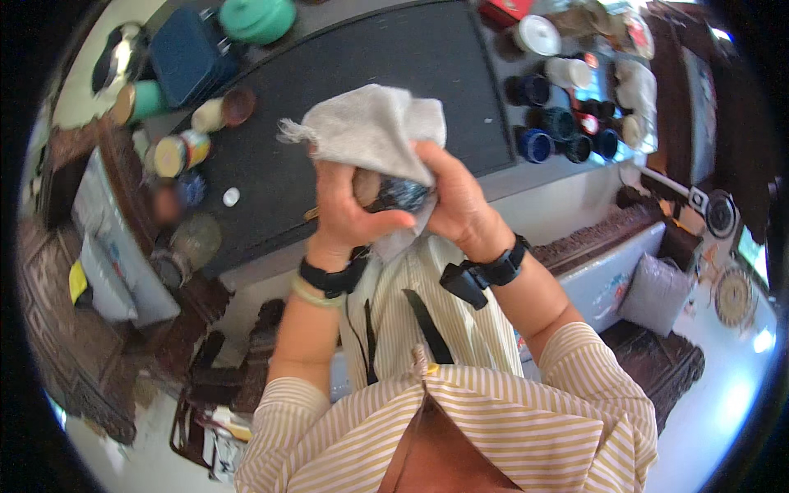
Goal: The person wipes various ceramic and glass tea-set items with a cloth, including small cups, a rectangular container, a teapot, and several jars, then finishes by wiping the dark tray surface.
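My left hand [345, 212] is wrapped around a dark, shiny, rounded object [404, 194], its thumb lying across the front. A brown patch [367, 187] shows at the object's left side, and whether it is a cup or a jar cannot be told. A light grey cloth [373, 126] with a frayed corner drapes over the top and hangs below the object. From the right, my right hand [456, 200] grips the cloth against the object. Both hands are above the near part of a dark mat [394, 55], and the cloth hides most of the fingers.
Several dark cups [535, 145] and a white lidded jar [537, 35] stand at the right. On the left are a teal pot [257, 18], a navy container [188, 58], a colourful jar [172, 155] and a small white cap [231, 197]. A cushioned wooden bench [592, 271] is behind right.
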The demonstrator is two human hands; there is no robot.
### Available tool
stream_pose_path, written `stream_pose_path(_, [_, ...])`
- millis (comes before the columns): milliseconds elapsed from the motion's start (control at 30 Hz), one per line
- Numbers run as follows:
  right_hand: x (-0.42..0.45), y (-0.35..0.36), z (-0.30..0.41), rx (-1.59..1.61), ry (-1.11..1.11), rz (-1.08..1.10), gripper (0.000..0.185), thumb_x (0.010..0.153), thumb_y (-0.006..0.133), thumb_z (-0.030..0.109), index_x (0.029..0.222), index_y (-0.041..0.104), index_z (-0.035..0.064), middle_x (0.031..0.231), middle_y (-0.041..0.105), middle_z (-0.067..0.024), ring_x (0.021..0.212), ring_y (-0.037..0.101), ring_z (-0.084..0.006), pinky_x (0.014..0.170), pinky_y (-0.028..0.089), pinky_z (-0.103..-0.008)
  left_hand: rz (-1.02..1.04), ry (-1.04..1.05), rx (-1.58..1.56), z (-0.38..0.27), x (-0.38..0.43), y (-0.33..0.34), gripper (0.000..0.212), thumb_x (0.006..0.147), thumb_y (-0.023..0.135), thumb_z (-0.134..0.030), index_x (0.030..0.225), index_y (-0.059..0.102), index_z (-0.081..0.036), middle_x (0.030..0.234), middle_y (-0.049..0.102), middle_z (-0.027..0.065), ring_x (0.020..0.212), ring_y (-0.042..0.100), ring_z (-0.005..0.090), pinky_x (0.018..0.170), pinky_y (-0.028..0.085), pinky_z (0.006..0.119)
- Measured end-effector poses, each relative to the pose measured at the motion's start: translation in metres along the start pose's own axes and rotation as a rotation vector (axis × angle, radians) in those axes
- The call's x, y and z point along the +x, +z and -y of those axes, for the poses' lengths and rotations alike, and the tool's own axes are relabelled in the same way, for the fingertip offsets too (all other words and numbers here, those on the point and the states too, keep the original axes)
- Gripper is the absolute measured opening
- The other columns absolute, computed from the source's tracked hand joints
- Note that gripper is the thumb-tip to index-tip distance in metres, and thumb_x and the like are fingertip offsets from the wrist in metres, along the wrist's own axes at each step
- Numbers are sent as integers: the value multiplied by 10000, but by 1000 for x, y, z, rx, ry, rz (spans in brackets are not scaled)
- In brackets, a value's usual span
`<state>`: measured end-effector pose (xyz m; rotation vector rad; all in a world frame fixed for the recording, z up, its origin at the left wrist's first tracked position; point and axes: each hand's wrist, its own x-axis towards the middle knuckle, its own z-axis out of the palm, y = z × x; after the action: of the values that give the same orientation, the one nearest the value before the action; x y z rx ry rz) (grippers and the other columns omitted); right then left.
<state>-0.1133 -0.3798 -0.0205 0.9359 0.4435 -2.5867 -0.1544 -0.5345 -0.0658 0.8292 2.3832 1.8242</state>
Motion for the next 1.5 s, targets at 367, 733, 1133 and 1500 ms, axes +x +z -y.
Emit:
stream_pose_path(367, [-36, -29, 40, -206, -506, -129, 428, 932, 616, 273, 1266, 524, 21, 1182, 624, -71, 1063, 606, -184, 916, 486, -325, 119, -352, -345, -43, 25, 78, 1085, 579, 838, -645, 1352, 435, -1, 1316, 491, 130, 1248, 446, 268, 1053, 363, 406])
stream_pose_path(733, [-65, -74, 97, -456, -655, -375, 445, 938, 627, 290, 1242, 571, -30, 1148, 641, -80, 1010, 608, -147, 870, 486, -296, 611, 20, 172, -74, 93, 125, 857, 535, 902, -257, 1255, 503, -18, 1210, 538, 196, 1106, 513, 407, 945, 452, 460])
stream_pose_path(1133, [-84, -112, 128, -223, -425, -282, 409, 830, 538, -10, 1237, 566, -14, 1120, 650, -77, 964, 649, -173, 839, 531, -297, 418, -459, -824, -45, 87, 143, 1043, 528, 956, -128, 1394, 379, -62, 1382, 510, 116, 1241, 517, 205, 1075, 406, 348])
stream_pose_path(1500, [-79, -106, 119, -289, -302, -62, 589, 703, 513, -103, 1286, 532, -20, 1166, 623, -52, 1009, 599, -145, 884, 478, -273, 449, -4, 40, -73, 106, 129, 901, 519, 925, -201, 1305, 506, -66, 1220, 542, 118, 1158, 543, 297, 1022, 417, 405])
